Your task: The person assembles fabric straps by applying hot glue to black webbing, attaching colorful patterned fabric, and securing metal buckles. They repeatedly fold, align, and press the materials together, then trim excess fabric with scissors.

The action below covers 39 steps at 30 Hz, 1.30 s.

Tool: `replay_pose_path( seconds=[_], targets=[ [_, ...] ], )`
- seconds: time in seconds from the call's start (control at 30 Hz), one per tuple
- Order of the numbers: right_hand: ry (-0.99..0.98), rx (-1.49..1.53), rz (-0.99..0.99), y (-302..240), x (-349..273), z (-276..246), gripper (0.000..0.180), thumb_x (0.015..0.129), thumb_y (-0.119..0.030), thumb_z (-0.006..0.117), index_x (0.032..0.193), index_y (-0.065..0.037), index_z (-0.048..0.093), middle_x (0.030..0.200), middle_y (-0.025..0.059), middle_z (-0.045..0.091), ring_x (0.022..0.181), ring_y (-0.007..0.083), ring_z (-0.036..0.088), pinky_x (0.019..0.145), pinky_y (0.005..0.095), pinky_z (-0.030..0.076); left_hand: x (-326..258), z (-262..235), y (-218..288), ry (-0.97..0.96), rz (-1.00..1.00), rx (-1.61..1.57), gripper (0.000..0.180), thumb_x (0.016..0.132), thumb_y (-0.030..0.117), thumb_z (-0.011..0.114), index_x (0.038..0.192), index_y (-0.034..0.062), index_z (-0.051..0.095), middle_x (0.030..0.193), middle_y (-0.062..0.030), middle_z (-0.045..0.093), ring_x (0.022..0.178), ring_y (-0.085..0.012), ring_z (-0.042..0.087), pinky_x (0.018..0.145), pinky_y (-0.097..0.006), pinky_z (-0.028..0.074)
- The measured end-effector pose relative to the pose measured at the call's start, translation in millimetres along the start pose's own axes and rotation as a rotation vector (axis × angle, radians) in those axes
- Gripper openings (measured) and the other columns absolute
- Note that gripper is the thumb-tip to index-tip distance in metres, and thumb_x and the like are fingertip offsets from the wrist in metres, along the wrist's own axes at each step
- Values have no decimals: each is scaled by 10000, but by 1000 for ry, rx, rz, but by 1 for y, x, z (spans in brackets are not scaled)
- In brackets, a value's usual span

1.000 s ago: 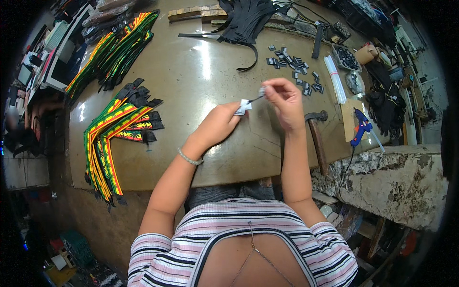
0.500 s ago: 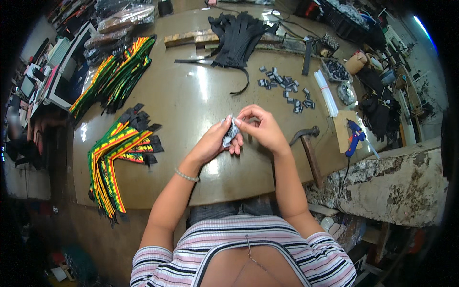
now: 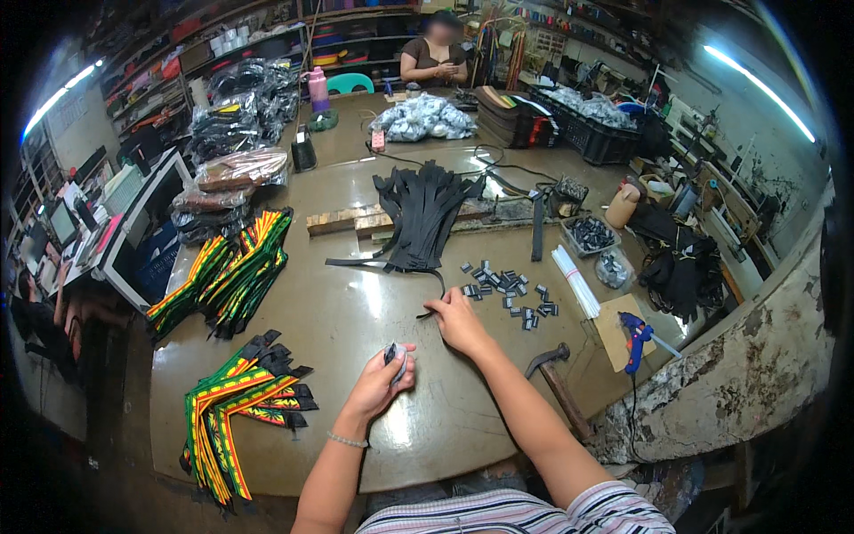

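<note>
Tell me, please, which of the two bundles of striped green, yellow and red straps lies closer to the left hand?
The front bundle, fanned out by the table's near-left edge, lies closer to the left hand; the other bundle sits farther back.

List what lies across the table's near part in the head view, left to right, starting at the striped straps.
Striped straps → left hand with a small clip → right hand → hammer → blue glue gun.

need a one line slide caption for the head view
Left hand holds a small clip; right hand reaches to a black strap end.
</note>
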State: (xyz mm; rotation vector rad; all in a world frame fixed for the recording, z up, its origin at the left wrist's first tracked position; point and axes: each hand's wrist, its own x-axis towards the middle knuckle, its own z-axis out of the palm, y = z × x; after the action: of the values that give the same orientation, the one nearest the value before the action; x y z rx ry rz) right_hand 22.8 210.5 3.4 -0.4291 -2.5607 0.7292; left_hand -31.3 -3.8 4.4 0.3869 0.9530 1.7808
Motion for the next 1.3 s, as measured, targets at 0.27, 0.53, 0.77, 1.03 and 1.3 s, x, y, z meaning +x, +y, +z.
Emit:
replay_pose_path(
  seconds=[0.27, 0.53, 0.77, 1.03, 1.3],
  targets=[
    [-72, 429, 69, -62, -87, -26, 144, 823, -69, 709, 955, -11, 694, 1057, 132, 546, 905, 266, 596, 816, 360, 490, -24, 25, -3, 196, 272, 916, 405, 849, 129, 703, 1246, 120, 619, 752, -52, 516, 698, -147, 517, 604, -313, 450],
    [-183, 730, -92, -97, -91, -86, 94, 853, -68, 708, 878, 22, 695, 1003, 72, 577, 878, 148, 602, 763, 294, 487, -88, 95, 7, 435, 679, 1183, 121, 897, 133, 676, 904, 12, 685, 715, -152, 511, 629, -301, 527, 590, -385, 439],
    [-56, 424, -224, -55, 13, -32, 344, 885, -364, 705, 879, -20, 685, 688, -9, 561, 657, 92, 521, 633, 260, 453, -151, 81, -32, 278, 317, 963, 346, 977, 244, 587, 773, -34, 620, 728, -173, 623, 630, -247, 576, 613, -349, 444],
    [-72, 5, -154, 2, 60, 71, 271, 825, -246, 731, 921, 2, 678, 904, 186, 657, 823, 351, 635, 742, 450, 492, -180, 60, -78, 87, -373, 472, 449, 1023, 372, 496, 842, 4, 677, 711, -40, 601, 705, -113, 534, 671, -268, 452],
    [115, 227, 137, -27, 13, 27, 447, 784, -264, 774, 1133, -21, 637, 892, 198, 658, 833, 344, 636, 740, 431, 513, -167, 48, -49, 292, 308, 1267, 244, 914, 286, 658, 1000, 64, 707, 727, -96, 600, 669, -204, 608, 579, -331, 468]
  ],
)
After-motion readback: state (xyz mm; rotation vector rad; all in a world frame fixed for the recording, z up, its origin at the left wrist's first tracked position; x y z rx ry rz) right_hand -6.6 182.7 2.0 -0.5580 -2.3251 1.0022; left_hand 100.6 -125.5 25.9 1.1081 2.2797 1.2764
